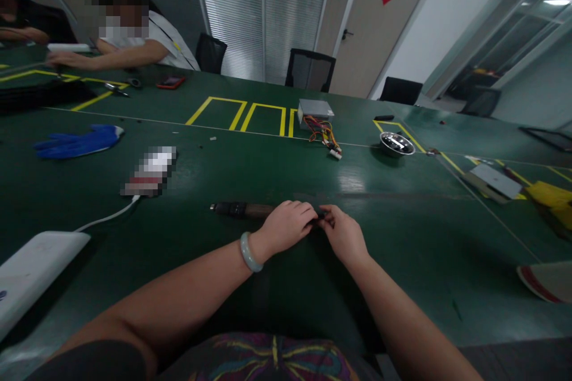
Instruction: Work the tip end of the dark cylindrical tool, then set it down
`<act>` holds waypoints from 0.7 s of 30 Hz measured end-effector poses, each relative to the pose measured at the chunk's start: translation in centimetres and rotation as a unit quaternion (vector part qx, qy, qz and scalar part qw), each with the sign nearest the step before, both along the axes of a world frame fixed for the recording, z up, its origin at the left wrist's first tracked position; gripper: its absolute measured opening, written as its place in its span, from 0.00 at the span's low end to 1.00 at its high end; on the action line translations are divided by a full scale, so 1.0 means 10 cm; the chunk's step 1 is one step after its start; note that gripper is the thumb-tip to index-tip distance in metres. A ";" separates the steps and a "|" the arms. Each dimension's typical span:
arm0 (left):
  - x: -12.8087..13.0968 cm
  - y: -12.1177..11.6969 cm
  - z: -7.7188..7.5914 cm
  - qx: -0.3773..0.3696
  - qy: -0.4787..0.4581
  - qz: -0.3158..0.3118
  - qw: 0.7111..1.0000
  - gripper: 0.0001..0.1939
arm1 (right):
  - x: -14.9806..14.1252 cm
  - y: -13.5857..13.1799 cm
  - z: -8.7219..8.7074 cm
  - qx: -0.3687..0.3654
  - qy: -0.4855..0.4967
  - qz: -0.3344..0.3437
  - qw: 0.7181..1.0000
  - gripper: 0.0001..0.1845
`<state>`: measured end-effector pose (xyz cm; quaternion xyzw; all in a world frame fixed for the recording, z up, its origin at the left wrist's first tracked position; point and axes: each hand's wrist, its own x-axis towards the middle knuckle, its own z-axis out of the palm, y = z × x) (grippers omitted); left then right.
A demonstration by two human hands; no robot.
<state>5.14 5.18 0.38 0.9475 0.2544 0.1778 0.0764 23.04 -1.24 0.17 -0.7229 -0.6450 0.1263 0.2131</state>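
An inline electric screwdriver (254, 211) with a dark brown body and a black nose lies across the green table in front of me, tip to the left. My left hand (288, 227), a pale bangle (250, 252) on its wrist, is closed round the rear half of the body and hides that part. Close beside it, my right hand (344, 233) pinches the dark back end between thumb and fingers. What exactly those right fingertips grip is mostly hidden.
A phone (152, 169) is cabled to a white power bank (40, 274) on the left, near a blue glove (78, 141). Farther back stand a power supply (315, 110) with loose wires and a metal bowl (397, 144). A co-worker (134, 47) sits across the table.
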 end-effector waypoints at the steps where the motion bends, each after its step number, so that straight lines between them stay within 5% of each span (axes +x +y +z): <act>1: 0.00 0.00 0.00 0.000 -0.001 -0.001 1.000 0.10 | 0.00 0.01 0.00 -0.003 0.002 0.005 1.000 0.17; 7: 0.01 -0.06 0.04 0.000 -0.041 0.003 0.999 0.18 | 0.01 0.08 0.03 -0.022 -0.048 0.026 0.998 0.11; 12: -0.01 -0.09 0.09 0.019 -0.080 -0.029 0.996 0.15 | 0.01 0.13 0.06 -0.040 -0.074 0.020 0.996 0.10; 17: -0.08 -0.08 0.12 0.037 -0.091 -0.098 0.990 0.11 | -0.02 0.19 0.12 -0.074 -0.071 0.031 0.994 0.13; 21: -0.13 -0.06 0.12 0.047 -0.081 -0.174 0.980 0.11 | 0.29 0.21 0.23 -0.066 -0.096 -0.013 0.993 0.13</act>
